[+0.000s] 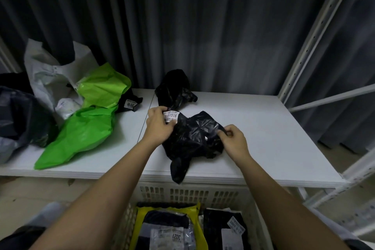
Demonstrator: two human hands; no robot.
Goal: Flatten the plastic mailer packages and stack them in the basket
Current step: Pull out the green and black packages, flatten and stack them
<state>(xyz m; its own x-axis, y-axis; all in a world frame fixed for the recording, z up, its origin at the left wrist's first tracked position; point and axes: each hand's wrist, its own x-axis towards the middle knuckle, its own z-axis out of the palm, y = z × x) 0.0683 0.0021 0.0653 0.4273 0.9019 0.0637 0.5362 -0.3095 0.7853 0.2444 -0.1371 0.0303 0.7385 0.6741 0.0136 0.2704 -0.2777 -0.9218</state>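
A white surface spans the middle. Beyond the grips, dark grey pleated curtains hang as a backdrop. Right of them rises a white perforated metal shelving frame. Light is dim and even.

A white table holds a crumpled black mailer between the left hand and right hand. Another black mailer lies beyond the left hand; green mailers and white bags lie further left.
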